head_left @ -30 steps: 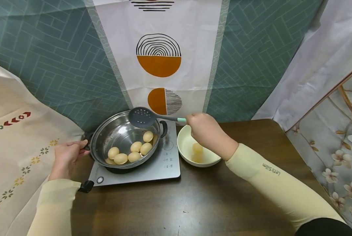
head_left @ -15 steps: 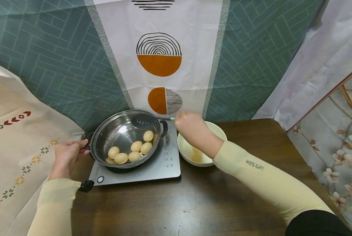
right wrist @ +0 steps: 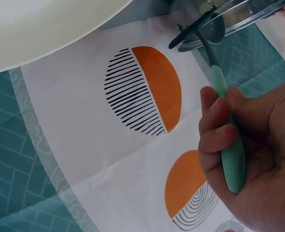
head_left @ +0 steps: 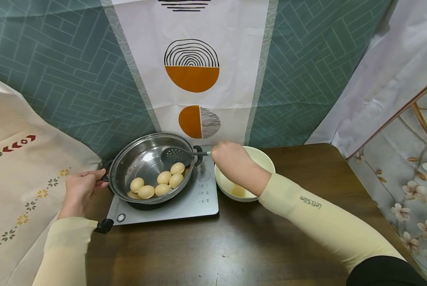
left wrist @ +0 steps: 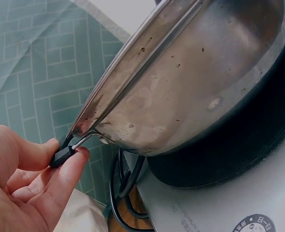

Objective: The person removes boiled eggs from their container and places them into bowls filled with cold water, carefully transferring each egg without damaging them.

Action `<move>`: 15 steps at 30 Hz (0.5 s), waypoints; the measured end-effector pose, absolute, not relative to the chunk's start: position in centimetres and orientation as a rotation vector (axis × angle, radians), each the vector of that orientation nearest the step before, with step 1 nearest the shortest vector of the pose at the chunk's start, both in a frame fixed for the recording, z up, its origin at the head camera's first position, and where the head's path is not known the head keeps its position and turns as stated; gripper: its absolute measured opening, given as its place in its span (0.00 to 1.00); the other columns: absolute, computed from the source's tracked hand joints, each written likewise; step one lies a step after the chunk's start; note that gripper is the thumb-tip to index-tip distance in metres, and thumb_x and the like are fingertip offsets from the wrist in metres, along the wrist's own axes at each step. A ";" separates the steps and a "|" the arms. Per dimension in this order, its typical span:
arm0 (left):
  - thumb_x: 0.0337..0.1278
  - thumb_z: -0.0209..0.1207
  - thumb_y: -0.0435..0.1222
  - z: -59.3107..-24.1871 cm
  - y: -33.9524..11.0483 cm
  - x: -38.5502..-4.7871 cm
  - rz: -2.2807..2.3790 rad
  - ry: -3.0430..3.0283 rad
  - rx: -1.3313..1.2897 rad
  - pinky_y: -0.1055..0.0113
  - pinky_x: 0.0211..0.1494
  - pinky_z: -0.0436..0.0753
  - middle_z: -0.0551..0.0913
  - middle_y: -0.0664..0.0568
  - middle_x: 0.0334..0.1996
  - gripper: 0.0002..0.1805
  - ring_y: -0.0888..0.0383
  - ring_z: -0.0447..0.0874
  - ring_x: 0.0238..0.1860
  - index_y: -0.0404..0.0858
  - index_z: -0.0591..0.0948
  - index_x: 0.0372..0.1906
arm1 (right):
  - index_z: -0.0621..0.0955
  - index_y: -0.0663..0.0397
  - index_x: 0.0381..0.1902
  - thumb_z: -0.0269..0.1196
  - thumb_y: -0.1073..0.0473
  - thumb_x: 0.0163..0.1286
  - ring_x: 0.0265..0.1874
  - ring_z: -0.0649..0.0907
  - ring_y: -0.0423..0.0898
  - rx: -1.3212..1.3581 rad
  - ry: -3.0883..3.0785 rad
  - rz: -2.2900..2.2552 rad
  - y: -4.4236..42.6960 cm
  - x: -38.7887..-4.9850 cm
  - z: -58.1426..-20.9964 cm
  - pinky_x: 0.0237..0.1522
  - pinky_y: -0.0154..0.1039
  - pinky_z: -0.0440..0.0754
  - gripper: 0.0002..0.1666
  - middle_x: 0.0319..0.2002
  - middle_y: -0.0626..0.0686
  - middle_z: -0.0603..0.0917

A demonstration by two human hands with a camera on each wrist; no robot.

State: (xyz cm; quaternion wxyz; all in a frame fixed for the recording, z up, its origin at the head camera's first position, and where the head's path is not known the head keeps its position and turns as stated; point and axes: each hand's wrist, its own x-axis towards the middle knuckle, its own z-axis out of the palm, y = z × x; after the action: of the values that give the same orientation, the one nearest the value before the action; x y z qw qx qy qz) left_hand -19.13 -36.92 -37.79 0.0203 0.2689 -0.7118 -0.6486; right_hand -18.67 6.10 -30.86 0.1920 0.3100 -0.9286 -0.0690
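My left hand pinches the black side handle of a steel pan, thumb on one side and fingers on the other. The pan looks tilted, and several pale brown eggs lie gathered along its near side. In my right hand is the mint-green handle of a dark slotted spoon, with the fingers curled round it. The spoon's perforated head is inside the pan at its right side, by the eggs; whether it touches one I cannot tell.
Under the pan is a silver induction cooker on a brown wooden table. A cream bowl with something yellowish inside stands to the right, partly hidden by my right forearm. Black cable hangs behind the cooker. Patterned cloth backs the table.
My right hand has moved left, and the slotted spoon has come down from above the rim into the pan. The upper right egg has shifted slightly. The left hand keeps its hold.
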 end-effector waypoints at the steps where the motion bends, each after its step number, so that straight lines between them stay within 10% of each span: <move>1: 0.56 0.62 0.35 -37.8 -36.9 -19.2 -2.008 -2.209 0.836 0.68 0.31 0.88 0.83 0.60 0.22 0.05 0.60 0.85 0.23 0.46 0.84 0.28 | 0.82 0.54 0.24 0.57 0.71 0.59 0.23 0.80 0.48 0.872 -2.640 -0.172 6.2 -18.6 -30.8 0.19 0.43 0.82 0.10 0.22 0.52 0.80; 15: 0.55 0.63 0.36 -37.9 -37.0 -19.3 -2.011 -2.202 0.844 0.68 0.29 0.88 0.84 0.58 0.20 0.04 0.60 0.85 0.22 0.46 0.84 0.26 | 0.84 0.54 0.32 0.59 0.68 0.58 0.27 0.81 0.42 0.846 -3.012 0.201 5.7 -19.0 -30.7 0.30 0.33 0.84 0.09 0.29 0.48 0.85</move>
State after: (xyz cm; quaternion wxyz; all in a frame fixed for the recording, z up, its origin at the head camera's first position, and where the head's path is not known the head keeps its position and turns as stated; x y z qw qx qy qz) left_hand -19.26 -37.02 -37.90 0.0211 0.2722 -0.7103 -0.6488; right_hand -19.00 5.66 -30.68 0.0031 0.2699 -0.9607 0.0642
